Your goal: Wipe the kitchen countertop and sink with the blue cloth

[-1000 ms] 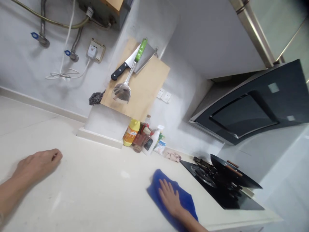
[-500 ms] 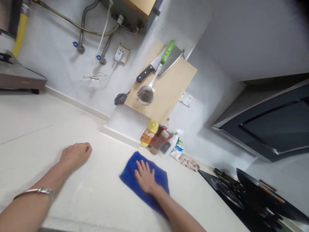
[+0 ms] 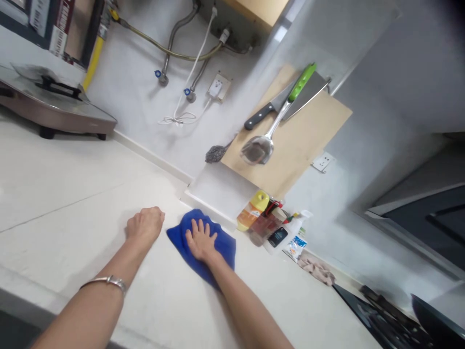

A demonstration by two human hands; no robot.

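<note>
A blue cloth [image 3: 225, 247] lies on the white countertop [image 3: 87, 228], its far edge rumpled near the raised ledge. My right hand [image 3: 201, 240] rests flat on the cloth with its fingers spread. To the left of the cloth, my left hand [image 3: 145, 224] is curled into a fist on the counter, with nothing seen in it. A metal bracelet [image 3: 115, 281] circles my left wrist.
Several bottles, one yellow [image 3: 254, 211], stand along the wall beyond the cloth. A beige rag [image 3: 316, 269] and a black stove [image 3: 366, 310] are at right. An electric pan [image 3: 54, 106] sits at left. Knives and a ladle [image 3: 258, 148] hang before a wooden board [image 3: 301, 140].
My right hand and the blue cloth have moved left and toward the wall ledge, closer to my left hand. The cloth is more bunched. The view has shifted left.
</note>
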